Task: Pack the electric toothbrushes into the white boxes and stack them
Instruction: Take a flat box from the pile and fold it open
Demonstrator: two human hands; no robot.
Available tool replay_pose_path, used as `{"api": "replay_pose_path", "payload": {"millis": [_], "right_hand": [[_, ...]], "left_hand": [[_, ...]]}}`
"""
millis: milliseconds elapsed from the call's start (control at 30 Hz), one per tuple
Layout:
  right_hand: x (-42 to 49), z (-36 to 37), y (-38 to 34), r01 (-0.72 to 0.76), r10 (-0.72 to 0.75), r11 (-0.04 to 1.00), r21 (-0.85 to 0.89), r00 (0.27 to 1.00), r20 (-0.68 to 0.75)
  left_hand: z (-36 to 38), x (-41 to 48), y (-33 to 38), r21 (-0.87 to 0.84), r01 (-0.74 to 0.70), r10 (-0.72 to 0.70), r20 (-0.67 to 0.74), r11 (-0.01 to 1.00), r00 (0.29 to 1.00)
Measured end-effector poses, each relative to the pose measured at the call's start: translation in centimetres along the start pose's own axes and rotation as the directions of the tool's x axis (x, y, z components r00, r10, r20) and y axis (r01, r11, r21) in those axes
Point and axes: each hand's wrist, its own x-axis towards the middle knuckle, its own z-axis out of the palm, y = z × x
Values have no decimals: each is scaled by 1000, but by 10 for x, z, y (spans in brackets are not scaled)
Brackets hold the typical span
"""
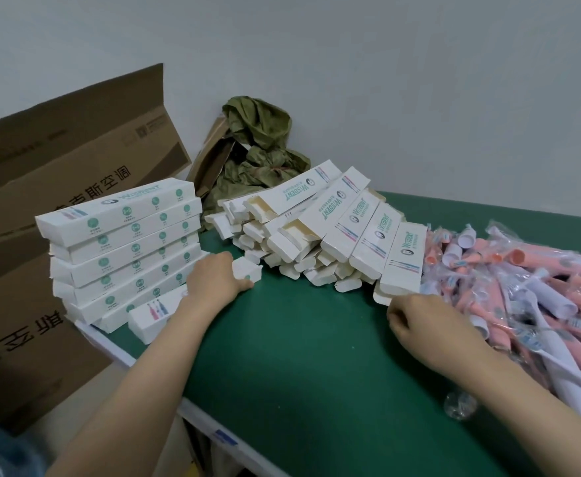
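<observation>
A stack of closed white boxes (120, 242) stands at the table's left edge. My left hand (216, 280) grips one more white box (151, 318) lying at the stack's front foot, its far end (247, 270) sticking out past my fingers. Several open white boxes (316, 235) lean in a fanned heap at the middle back. A pile of pink and white electric toothbrushes (523, 297) in clear wrappers fills the right side. My right hand (419, 321) sits with curled fingers at the pile's left edge, just below the nearest open box (402, 266); its fingertips are hidden.
The green table (299, 356) has its near edge running diagonally at lower left. Large brown cardboard cartons (41, 187) stand left of the table. A crumpled green bag (261, 149) lies in the corner by the wall. A loose clear wrapper (459, 406) lies near my right forearm.
</observation>
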Motion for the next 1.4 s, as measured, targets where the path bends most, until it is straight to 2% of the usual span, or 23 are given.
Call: {"api": "replay_pose_path", "payload": {"millis": [100, 167, 233, 267, 333, 367, 400, 467, 567, 667, 733, 800, 833, 900, 1000, 1100, 1167, 1300, 1400], "right_hand": [[0, 0, 1, 8, -8, 1000, -11, 1000, 0], [1, 0, 2, 8, -8, 1000, -9, 1000, 15], [3, 0, 5, 15, -15, 1000, 8, 999, 35], [4, -1, 8, 24, -25, 999, 33, 998, 49], [7, -6, 15, 51, -66, 989, 137, 991, 113], [8, -9, 18, 44, -84, 971, 234, 983, 163], [9, -13, 22, 17, -96, 939, 342, 972, 214], [10, -23, 31, -49, -95, 860, 509, 963, 254], [9, -39, 43, -104, -7, 797, 594, 984, 180], [10, -49, 50, -139, 96, 795, 591, 990, 103], [11, -50, 52, -178, 150, 787, 590, 984, 97], [12, -48, 54, -233, 244, 770, 594, 968, 63], [13, -48, 55, -262, 307, 735, 626, 951, 39], [15, -48, 55, -302, 418, 600, 741, 908, 31], [15, -52, 50, -331, 444, 367, 869, 884, 149], [14, -55, 46, -333, 350, 132, 934, 897, 271], [14, -59, 43, -285, 267, -18, 958, 922, 279], [13, -65, 36, -294, 167, -136, 946, 935, 314], [12, -67, 31, -292, 152, -324, 900, 923, 354]], "left_hand": [[3, 4, 1, 45, -32, 32, 4, 998, 999], [-1, -3, 3, 137, -33, 32, 11, 990, 999], [-11, -18, 11, 218, -33, 47, -60, 975, 997], [-18, -27, 18, 189, -67, 94, -142, 980, 985], [-30, -45, 40, 9, -278, 265, -332, 961, 906], [-34, -53, 55, -81, -420, 361, -383, 904, 850], [-36, -59, 72, -146, -544, 454, -398, 826, 797], [-32, -67, 106, -167, -695, 611, -365, 699, 703], [-10, -61, 148, 53, -792, 782, -212, 608, 586], [12, -52, 172, 248, -836, 866, -20, 489, 500], [20, -51, 176, 249, -869, 897, 3, 428, 442], [17, -57, 172, 183, -897, 916, -74, 401, 394], [15, -60, 168, 148, -907, 914, -159, 395, 372], [14, -64, 159, 19, -915, 841, -402, 402, 361], [11, -71, 149, -51, -925, 695, -645, 376, 318], [4, -80, 143, -81, -943, 596, -757, 324, 270], [-2, -86, 140, -83, -956, 542, -808, 281, 230], [-17, -94, 142, -72, -981, 457, -877, 180, 148], [-26, -91, 146, -118, -984, 431, -887, 136, 166]]}}
